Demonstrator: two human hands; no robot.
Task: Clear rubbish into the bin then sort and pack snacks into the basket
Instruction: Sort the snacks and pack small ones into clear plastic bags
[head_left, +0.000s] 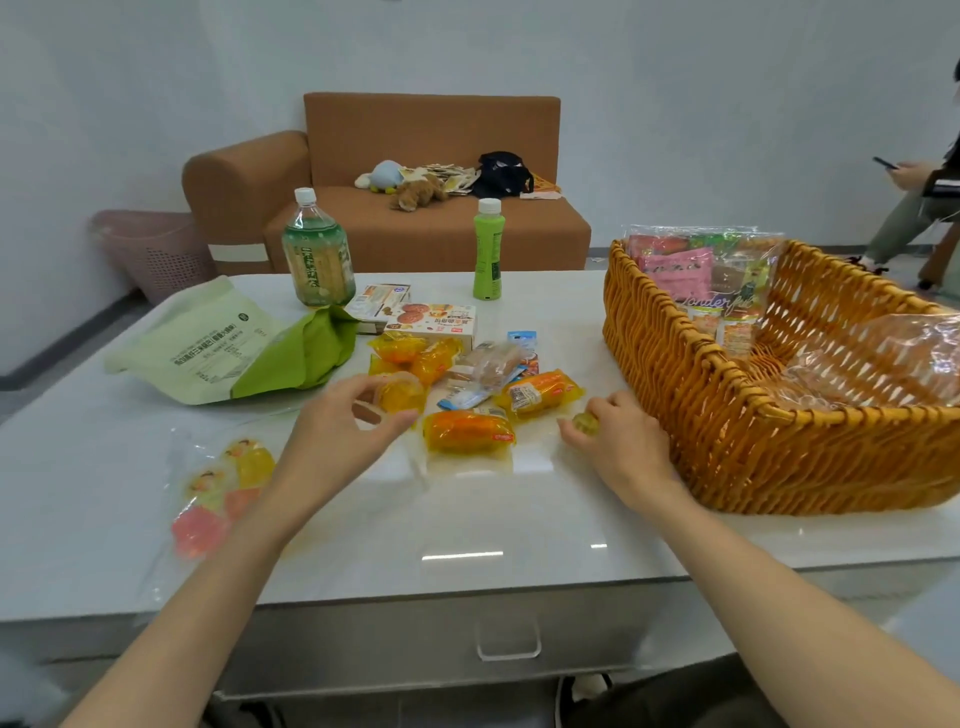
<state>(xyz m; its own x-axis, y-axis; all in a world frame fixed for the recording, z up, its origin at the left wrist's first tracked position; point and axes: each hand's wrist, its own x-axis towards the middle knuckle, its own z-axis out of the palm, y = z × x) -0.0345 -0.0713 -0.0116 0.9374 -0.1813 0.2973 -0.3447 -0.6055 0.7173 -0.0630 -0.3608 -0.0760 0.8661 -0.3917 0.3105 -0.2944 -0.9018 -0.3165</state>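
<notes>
White glossy table top (467, 519). On it: orange woven wicker basket (727, 415) right; big clear green-tea bottle (317, 260), slim green white-capped bottle (488, 254) at back; pale green pouch (218, 348) left; two biscuit boxes (436, 322); yellow-orange wrapped snack packs (467, 431) centre; clear bag of pink-yellow jelly cups (223, 488) front left.

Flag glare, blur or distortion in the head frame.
Head view: light glare streaks on the glossy table near its front edge. Head view: wide-angle distortion bows the table edges and the basket rim. Head view: the clear jelly bag at left looks washed out and soft; left hand and right hand cast only faint shadows.
</notes>
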